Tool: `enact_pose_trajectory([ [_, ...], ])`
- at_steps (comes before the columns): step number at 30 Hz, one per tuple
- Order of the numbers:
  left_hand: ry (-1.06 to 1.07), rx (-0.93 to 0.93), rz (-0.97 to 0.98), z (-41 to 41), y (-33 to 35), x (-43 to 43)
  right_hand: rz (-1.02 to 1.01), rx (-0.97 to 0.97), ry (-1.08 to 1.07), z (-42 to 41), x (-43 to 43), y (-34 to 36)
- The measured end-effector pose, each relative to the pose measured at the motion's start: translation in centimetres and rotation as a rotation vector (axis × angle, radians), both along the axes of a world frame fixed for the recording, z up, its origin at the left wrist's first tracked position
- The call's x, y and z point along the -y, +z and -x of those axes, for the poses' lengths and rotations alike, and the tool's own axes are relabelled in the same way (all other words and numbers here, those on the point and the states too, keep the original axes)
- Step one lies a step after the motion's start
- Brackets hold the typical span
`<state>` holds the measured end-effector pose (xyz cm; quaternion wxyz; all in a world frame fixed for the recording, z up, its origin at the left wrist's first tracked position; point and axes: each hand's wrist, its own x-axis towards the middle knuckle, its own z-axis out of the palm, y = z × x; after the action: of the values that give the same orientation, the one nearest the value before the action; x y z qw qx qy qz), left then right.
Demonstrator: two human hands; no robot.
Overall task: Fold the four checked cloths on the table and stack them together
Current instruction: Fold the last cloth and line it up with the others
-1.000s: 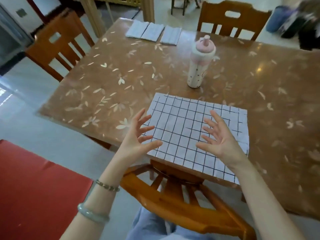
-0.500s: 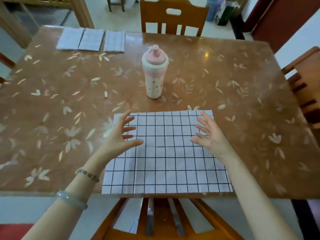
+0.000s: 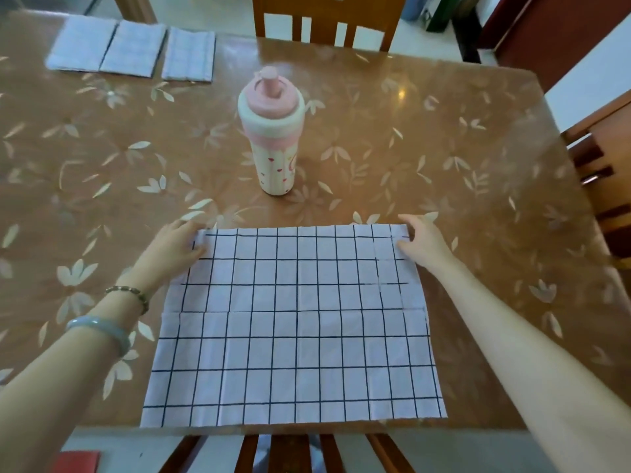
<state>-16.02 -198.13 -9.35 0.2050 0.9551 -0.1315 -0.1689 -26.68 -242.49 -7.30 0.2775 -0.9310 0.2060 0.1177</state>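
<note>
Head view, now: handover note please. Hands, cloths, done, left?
Left hand pinches the far-left corner of the open checked cloth; right hand pinches its far-right corner.
That cloth lies flat at the near edge of the table. Three folded cloths lie side by side at the far left, unstacked.
Done: three folded.
Left: fold this one, stack all four.

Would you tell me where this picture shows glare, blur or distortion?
Head view: small glare spot on the table right of the bottle; bottle cap and far folded cloths softly blurred; table edges bowed by the wide lens; near checked cloth sharp.
</note>
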Motion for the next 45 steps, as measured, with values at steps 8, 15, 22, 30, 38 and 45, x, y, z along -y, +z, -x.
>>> enact_pose_trajectory([
  [8, 0.046, -0.076, -0.023, -1.6, 0.0, 0.0, 0.124, -0.032, 0.071, -1.4, 0.8, -2.4],
  [15, 0.155, -0.079, -0.007, -1.9, 1.5, -0.4, -0.016, -0.060, 0.033, -2.2, 1.5, -0.5],
  [22, 0.302, 0.031, 0.297, -1.3, 7.0, -0.5, -0.161, 0.220, -0.111, -1.8, 1.7, 4.4],
  [30, 0.229, -0.057, 0.334, 4.1, 11.0, -3.8, -0.262, 0.201, -0.081, 5.9, 0.6, 8.1],
  [38, 0.061, -0.132, 0.106, 10.5, 9.9, -6.9, -0.204, 0.047, -0.011, 14.7, -2.4, 6.6],
  [45, -0.108, -0.173, -0.061, 12.7, 5.6, -8.1, -0.013, -0.055, 0.128, 17.7, -4.2, 3.3],
])
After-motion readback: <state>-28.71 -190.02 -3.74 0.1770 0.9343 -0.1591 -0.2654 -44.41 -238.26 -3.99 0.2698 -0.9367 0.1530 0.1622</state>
